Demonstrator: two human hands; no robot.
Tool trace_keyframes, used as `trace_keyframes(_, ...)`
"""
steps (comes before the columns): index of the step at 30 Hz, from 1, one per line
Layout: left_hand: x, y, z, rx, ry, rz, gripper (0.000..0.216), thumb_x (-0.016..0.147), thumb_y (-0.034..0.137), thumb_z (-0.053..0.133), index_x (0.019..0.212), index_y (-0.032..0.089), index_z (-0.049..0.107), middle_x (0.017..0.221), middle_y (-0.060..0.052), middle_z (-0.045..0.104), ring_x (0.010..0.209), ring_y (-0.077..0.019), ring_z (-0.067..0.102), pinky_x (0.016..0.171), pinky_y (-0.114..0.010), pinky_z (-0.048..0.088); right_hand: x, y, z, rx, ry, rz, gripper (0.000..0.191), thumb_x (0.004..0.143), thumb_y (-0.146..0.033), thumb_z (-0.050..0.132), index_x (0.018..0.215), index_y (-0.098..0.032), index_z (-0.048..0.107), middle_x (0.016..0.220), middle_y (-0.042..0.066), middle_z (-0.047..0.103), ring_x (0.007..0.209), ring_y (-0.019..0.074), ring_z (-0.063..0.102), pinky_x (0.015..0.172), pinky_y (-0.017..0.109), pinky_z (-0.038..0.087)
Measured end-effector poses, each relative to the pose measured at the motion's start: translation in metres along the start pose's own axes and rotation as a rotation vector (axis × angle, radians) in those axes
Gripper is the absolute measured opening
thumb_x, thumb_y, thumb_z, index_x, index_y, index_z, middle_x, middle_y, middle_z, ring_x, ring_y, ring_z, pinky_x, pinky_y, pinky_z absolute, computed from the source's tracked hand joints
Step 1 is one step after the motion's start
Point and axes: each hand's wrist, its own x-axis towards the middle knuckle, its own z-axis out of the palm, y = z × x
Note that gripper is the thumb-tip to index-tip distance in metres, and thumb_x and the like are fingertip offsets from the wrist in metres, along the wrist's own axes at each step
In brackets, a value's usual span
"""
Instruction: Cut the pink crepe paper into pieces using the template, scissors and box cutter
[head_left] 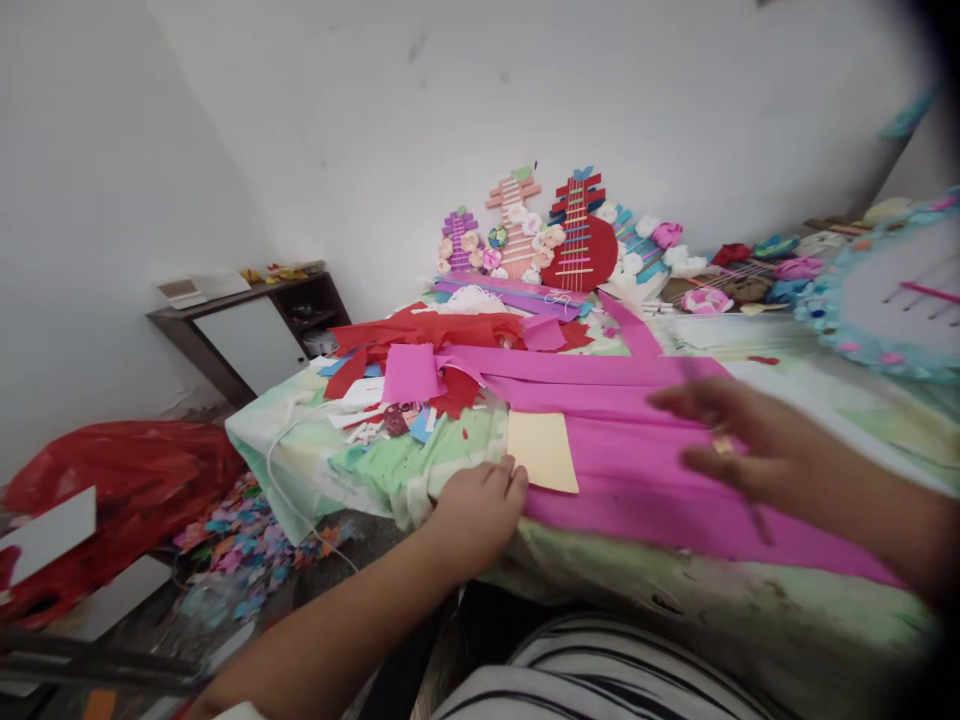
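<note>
Now the left hand (480,500) curls at the long bright-pink paper sheet's (637,470) edge, right hand (731,435) spread flat on it.

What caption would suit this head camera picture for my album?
Left hand and right hand press on pink paper beside a yellow card, on a cluttered table.

We see matt pink paper (637,450) lying smooth and creased along its folds, a matt yellow card (541,450) upon it, and red paper scraps (427,335) farther off. The worktop (390,465) wears a stained, printed cloth. On the left floor lies a glossy red plastic bag (127,480).
</note>
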Motion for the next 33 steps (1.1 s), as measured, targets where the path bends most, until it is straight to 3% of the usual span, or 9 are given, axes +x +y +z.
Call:
trace_keyframes(2,0.004,0.007,0.005,-0.079,-0.09,-0.055,0.03,0.074,0.01,0.045,0.103,0.01,0.055,0.1,-0.013,0.062,0.077,-0.0212,0.061,0.061,-0.033,0.05,0.016,-0.031,0.027,0.084,-0.2,-0.21,0.039,0.07,-0.05,0.052,0.098,-0.024,0.053,0.105,0.007,0.058,0.086,0.0216,0.057,0.068,0.03,0.046)
trace_keyframes(4,0.006,0.007,0.007,-0.153,-0.121,-0.102,0.03,0.074,0.012,0.047,0.104,0.01,0.054,0.1,-0.012,0.062,0.08,-0.0221,0.06,0.066,-0.035,0.05,0.031,-0.05,0.052,0.036,-0.252,-0.361,0.034,0.069,-0.046,0.054,0.089,-0.019,0.054,0.102,0.009,0.058,0.089,0.0227,0.054,0.072,0.031,0.043)
trace_keyframes(6,0.006,0.006,0.007,-0.224,-0.121,-0.115,0.029,0.075,0.015,0.048,0.103,0.011,0.055,0.099,-0.011,0.062,0.081,-0.0228,0.059,0.069,-0.037,0.049,0.046,-0.059,0.071,-0.039,-0.251,-0.437,0.029,0.069,-0.039,0.055,0.086,-0.016,0.053,0.097,0.01,0.058,0.088,0.0228,0.053,0.072,0.03,0.04)
trace_keyframes(9,0.003,0.007,0.008,-0.315,-0.051,-0.111,0.028,0.076,0.016,0.047,0.103,0.012,0.054,0.101,-0.01,0.061,0.084,-0.0222,0.057,0.071,-0.036,0.048,0.059,-0.059,0.086,-0.082,-0.328,-0.424,0.023,0.071,-0.031,0.053,0.086,-0.014,0.052,0.086,0.01,0.059,0.079,0.0201,0.053,0.065,0.028,0.038)
trace_keyframes(12,-0.004,0.013,0.011,-0.391,0.081,-0.176,0.024,0.079,0.021,0.044,0.099,0.013,0.055,0.102,-0.011,0.059,0.088,-0.0212,0.055,0.076,-0.036,0.046,0.056,-0.052,0.089,-0.023,-0.394,-0.366,0.024,0.07,-0.031,0.054,0.088,-0.015,0.051,0.085,0.008,0.059,0.075,0.0175,0.053,0.061,0.025,0.037)
trace_keyframes(17,-0.024,0.028,0.021,-0.411,0.207,-0.201,0.028,0.078,0.032,0.048,0.098,0.014,0.056,0.106,-0.011,0.056,0.101,-0.0253,0.047,0.089,-0.044,0.036,0.037,-0.05,0.088,-0.039,-0.331,-0.391,0.03,0.066,-0.031,0.06,0.089,-0.014,0.051,0.092,0.011,0.057,0.083,0.0204,0.052,0.065,0.028,0.037)
trace_keyframes(24,-0.033,0.028,0.03,-0.456,0.312,-0.177,0.02,0.08,0.02,0.05,0.099,0.017,0.058,0.091,-0.005,0.061,0.091,-0.0198,0.049,0.079,-0.037,0.037,0.018,-0.057,0.081,-0.092,-0.352,-0.456,0.023,0.068,-0.031,0.057,0.083,-0.014,0.052,0.086,0.009,0.057,0.08,0.0203,0.05,0.066,0.03,0.036)
trace_keyframes(27,-0.03,0.027,0.028,-0.51,0.308,-0.176,0.017,0.08,0.018,0.049,0.094,0.018,0.059,0.09,-0.004,0.061,0.088,-0.0184,0.049,0.074,-0.035,0.036,0.012,-0.058,0.075,-0.137,-0.364,-0.438,0.01,0.07,-0.019,0.05,0.079,-0.015,0.053,0.077,0.006,0.057,0.073,0.018,0.05,0.061,0.028,0.033)
trace_keyframes(33,-0.027,0.022,0.019,-0.663,0.215,-0.223,0.018,0.08,0.017,0.045,0.091,0.02,0.058,0.084,-0.003,0.06,0.079,-0.0179,0.047,0.07,-0.035,0.035,0.005,-0.057,0.076,-0.172,-0.273,-0.543,0.011,0.066,-0.01,0.045,0.069,-0.018,0.053,0.069,0.003,0.056,0.066,0.015,0.049,0.056,0.025,0.028)
